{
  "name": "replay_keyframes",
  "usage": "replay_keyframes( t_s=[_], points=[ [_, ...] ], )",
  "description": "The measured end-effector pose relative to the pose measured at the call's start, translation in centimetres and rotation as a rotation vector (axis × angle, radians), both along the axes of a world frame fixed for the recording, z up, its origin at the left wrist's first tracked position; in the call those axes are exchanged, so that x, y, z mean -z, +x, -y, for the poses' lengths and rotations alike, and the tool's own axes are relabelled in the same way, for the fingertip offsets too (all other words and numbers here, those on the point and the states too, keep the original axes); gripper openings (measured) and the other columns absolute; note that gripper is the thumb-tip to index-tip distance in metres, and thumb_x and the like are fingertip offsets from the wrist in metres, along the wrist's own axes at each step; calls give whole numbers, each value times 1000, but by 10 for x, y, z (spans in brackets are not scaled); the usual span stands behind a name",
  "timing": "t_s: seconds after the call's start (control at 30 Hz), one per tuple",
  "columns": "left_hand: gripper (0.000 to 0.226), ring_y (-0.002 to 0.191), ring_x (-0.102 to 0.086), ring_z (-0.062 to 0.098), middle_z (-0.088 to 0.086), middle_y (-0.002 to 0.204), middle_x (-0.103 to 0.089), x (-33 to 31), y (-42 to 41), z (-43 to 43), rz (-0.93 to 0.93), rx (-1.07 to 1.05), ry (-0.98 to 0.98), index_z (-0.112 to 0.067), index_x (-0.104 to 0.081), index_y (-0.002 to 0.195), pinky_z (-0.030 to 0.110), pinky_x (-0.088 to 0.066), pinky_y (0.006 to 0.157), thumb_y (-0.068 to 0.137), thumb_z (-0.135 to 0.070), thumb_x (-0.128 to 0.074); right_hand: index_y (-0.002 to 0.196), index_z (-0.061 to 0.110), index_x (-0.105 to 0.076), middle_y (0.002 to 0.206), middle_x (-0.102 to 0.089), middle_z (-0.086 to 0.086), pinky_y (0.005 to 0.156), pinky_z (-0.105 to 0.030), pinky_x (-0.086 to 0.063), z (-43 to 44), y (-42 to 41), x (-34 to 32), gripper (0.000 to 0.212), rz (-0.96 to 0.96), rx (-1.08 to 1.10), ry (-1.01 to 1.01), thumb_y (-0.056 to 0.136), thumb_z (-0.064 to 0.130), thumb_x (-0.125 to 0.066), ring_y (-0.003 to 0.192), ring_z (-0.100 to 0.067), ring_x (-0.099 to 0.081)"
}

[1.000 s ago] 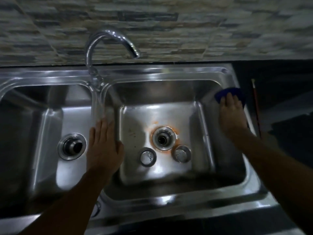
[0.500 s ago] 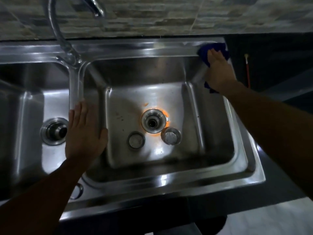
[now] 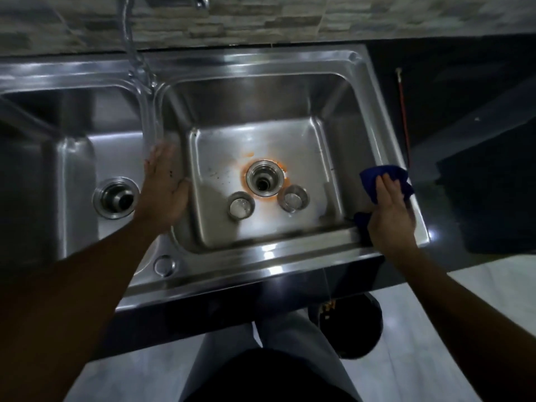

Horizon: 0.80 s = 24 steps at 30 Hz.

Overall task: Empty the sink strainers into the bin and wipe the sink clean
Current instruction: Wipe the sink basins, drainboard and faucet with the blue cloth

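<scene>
Right hand [image 3: 390, 216] pressed flat on a blue cloth [image 3: 383, 181] at the near right corner of the sink's rim, fingers together, palm down over the fabric. Left hand [image 3: 164, 188] spread flat and empty on the divider [image 3: 150, 117] between the two basins, fingers extended and blurred at the tips.

Nearest the camera, below the counter edge: dark clothing and grey trouser legs, pale floor tiles, and a dark round bin [image 3: 352, 326] on the floor just beside the right leg, small scraps visible inside near its rim.

Further out, the double stainless-steel sink [image 3: 261, 256], with a small round cap [image 3: 164, 265] on its front ledge. In the right basin, two strainers lying loose on the floor of the bowl: left strainer [image 3: 240, 205] and right strainer [image 3: 293, 198], either side of the open right drain [image 3: 263, 179] and just in front of it. Orange staining [image 3: 262, 200] ringed around that drain, dark specks scattered to its left. In the left basin, the left drain [image 3: 116, 197], dark at the centre.

Beyond, the tap [image 3: 136, 65] rising from the back of the divider, spout cut off at the top edge. On the dark counter to the right, a thin red rod [image 3: 403, 117]. Farthest, a stone-patterned tiled wall [image 3: 290, 21].
</scene>
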<state>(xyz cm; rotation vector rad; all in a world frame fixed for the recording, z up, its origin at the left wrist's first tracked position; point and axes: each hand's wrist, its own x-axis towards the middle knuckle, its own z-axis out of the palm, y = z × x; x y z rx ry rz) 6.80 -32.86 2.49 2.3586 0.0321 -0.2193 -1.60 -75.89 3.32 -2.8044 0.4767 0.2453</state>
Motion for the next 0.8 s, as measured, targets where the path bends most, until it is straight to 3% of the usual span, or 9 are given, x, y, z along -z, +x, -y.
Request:
replay_keyframes(
  t_s=[0.07,0.17,0.3,0.4,0.47,0.6,0.73,0.8],
  points=[
    [74,157,-2,25,2,170,-6,-6,-7,-1,-46,-32,-59,-24,-12,161,55,-12,127,100,-11,-51,159,11,-17,166,-13,-10,122,-41,-10,-13,-9,2,73,2,32,1,93,2,-47,154,-28,-10],
    [74,157,-4,27,1,170,-4,-11,-12,-2,-69,-26,-114,-26,-11,161,56,-14,126,100,-12,-51,157,4,-19,164,-18,-16,125,-44,-16,-62,-18,1,69,17,-16,78,93,0,-47,153,-32,-14],
    [68,148,-28,46,3,170,-10,-13,-11,-12,-123,9,-151,-26,-12,160,66,-33,115,103,-12,-45,157,6,-19,165,-18,-13,123,-31,-10,-177,-28,3,68,22,-173,254,96,1,-47,153,-29,-17],
    [64,155,-7,19,1,169,-11,-14,-14,-17,-35,39,-138,-25,-18,159,54,-21,126,103,-7,-43,159,9,-12,166,-14,-10,120,-29,-5,-254,-32,11,85,25,-373,249,92,13,-64,152,-27,-18],
    [61,155,-5,15,3,168,-15,-12,-12,-22,5,47,-96,-21,-23,158,48,-15,128,103,-6,-42,159,15,-11,165,-17,-7,120,-28,-13,-280,-26,13,87,-25,-384,316,91,16,-65,150,-23,-23],
    [55,155,-18,29,15,163,-28,-5,10,-30,95,69,17,-9,-32,154,52,-20,126,101,-3,-45,156,18,-28,154,-39,-5,119,-34,-34,-272,11,14,70,18,-194,492,92,0,-48,133,-22,-48],
    [52,154,-20,34,21,161,-29,2,45,-22,163,104,112,-2,-38,150,53,-20,125,98,-3,-44,152,17,-36,145,-50,-7,111,-30,-40,-214,69,20,58,148,-100,463,97,2,-43,128,-22,-52],
    [51,155,-15,33,20,163,-26,7,57,-16,178,84,106,-1,-38,151,50,-17,127,101,-8,-42,151,15,-37,146,-49,-9,110,-37,-42,-176,107,33,54,159,-87,384,97,6,-43,131,-27,-50]
  ],
)
